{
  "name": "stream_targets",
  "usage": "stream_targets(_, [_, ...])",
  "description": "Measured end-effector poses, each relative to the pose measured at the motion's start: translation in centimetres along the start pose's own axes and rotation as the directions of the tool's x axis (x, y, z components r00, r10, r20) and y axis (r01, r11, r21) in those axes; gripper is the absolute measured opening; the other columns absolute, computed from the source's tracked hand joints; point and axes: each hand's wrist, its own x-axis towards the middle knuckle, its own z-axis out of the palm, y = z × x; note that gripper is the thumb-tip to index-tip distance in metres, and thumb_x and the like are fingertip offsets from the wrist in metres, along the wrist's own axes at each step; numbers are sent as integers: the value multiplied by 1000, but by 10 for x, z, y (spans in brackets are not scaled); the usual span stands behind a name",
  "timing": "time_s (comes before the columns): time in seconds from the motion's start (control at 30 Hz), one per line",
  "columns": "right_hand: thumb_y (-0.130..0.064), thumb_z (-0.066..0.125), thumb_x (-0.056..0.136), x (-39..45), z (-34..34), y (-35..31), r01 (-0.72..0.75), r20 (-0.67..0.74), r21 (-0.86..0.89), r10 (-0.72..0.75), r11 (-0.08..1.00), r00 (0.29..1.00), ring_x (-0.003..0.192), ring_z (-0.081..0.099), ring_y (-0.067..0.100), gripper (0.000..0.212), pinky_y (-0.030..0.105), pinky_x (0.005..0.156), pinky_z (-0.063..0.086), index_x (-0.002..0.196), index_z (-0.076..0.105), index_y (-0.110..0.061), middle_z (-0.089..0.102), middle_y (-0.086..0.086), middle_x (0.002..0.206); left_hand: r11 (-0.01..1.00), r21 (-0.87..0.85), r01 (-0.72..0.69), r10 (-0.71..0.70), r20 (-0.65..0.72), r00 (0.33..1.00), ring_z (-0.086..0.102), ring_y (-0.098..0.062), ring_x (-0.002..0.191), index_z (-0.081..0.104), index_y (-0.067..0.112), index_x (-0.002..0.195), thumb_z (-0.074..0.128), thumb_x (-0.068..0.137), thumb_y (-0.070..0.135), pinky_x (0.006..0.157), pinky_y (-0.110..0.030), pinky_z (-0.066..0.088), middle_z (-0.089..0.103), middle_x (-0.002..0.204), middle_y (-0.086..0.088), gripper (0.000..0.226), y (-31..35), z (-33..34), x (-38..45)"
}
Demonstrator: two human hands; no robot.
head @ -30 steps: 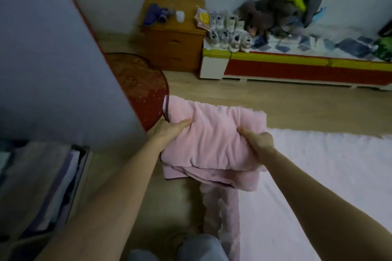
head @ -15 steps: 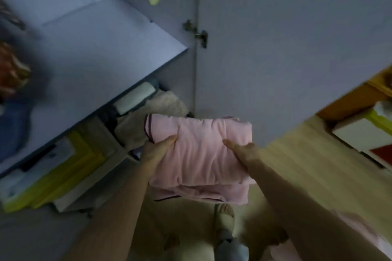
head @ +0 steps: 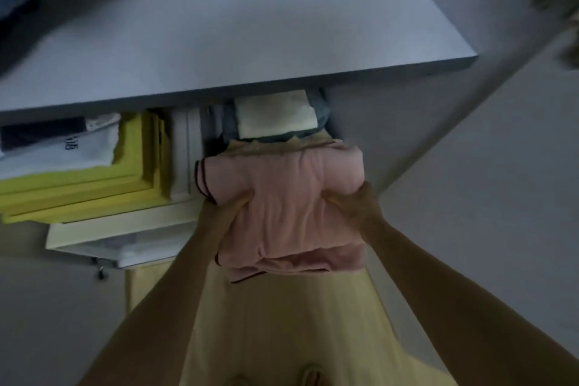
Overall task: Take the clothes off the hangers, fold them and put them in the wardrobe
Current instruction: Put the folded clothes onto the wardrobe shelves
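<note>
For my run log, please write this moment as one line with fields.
stage: placing | item: folded pink cloth garment | left hand: grips it | right hand: grips it | position: at grey wardrobe shelf opening, above folded beige garment

Two bare forearms enter from the lower edge of the frame, without sleeves, watch or bracelets. The left hand (head: 224, 208) and right hand (head: 360, 204) carry no rings or gloves. Toes (head: 308, 377) show at the bottom centre, too blurred to tell any footwear.

Single head view, looking steeply down, close over wardrobe shelf (head: 250, 41)
</note>
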Motion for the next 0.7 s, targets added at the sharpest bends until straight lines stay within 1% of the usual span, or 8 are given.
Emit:
stream_targets(0.1, [-44, 80, 67, 51, 40, 10, 99, -97, -34, -102, 994, 990, 108, 59, 30, 78, 38, 85, 50, 129, 48, -9, 60, 9, 121, 997, 9, -72, 73, -45, 996, 43, -26, 133, 28, 20, 150, 78, 24, 81, 110, -44, 37, 40, 149, -2, 148, -26, 14, 56])
stream_targets(0.13, [-44, 80, 68, 65, 52, 15, 128, -122, -37, -132, 991, 984, 107, 60, 30, 75, 34, 81, 48, 127, 49, -9, 61, 9, 118, 994, 5, -105, 105, -68, 992, 42, -26, 134, 28, 20, 150, 80, 25, 79, 111, -45, 36, 40, 149, -2, 148, -31, 18, 70])
stream_targets(0.2, [-42, 79, 70, 86, 70, 20, 182, -152, -37, -185, 983, 971, 109, 59, 30, 72, 28, 77, 42, 126, 49, -7, 61, 10, 118, 985, -14, -174, 171, -112, 979, 41, -26, 134, 27, 18, 150, 88, 48, 59, 112, -37, 32, 40, 149, -3, 126, -34, 24, 93])
stream_targets(0.3, [-42, 79, 72, 118, 94, 22, 215, -200, -53, -221, 975, 955, 110, 58, 29, 71, 24, 76, 36, 125, 50, -6, 61, 10, 119, 970, -26, -243, 238, -119, 964, 43, -23, 132, 29, 14, 149, 86, 67, 36, 103, -26, 32, 43, 146, -4, 102, -38, 30, 137])
stream_targets(0.43, [-48, 78, 69, 165, 111, 14, 241, -216, -30, -242, 970, 946, 110, 58, 30, 78, 31, 86, 46, 127, 48, -6, 60, 11, 120, 958, -73, -276, 269, -94, 959, 49, -20, 126, 36, 14, 146, 87, 60, 45, 109, -34, 37, 50, 141, -3, 105, -33, 37, 181])
stream_targets(0.53, [-51, 78, 69, 198, 125, 12, 259, -221, -39, -261, 965, 940, 110, 59, 31, 80, 37, 91, 49, 128, 47, -7, 60, 11, 121, 954, -115, -278, 266, -110, 958, 50, -22, 125, 37, 13, 146, 85, 64, 45, 109, -38, 39, 50, 140, -4, 101, -37, 44, 212])
stream_targets(0.63, [-49, 76, 72, 223, 134, 19, 290, -226, -44, -292, 956, 929, 113, 57, 32, 78, 36, 91, 45, 129, 43, -8, 58, 11, 124, 943, -109, -314, 300, -126, 946, 49, -22, 126, 33, 13, 147, 85, 63, 49, 108, -36, 39, 48, 143, -5, 105, -48, 48, 239])
stream_targets(0.7, [-51, 73, 75, 234, 138, 24, 332, -228, -47, -334, 942, 915, 114, 56, 33, 77, 36, 90, 43, 130, 40, -8, 56, 12, 125, 933, -26, -360, 349, -188, 918, 41, -23, 134, 22, 14, 152, 83, 59, 55, 112, -39, 34, 39, 149, -6, 119, -55, 52, 252])
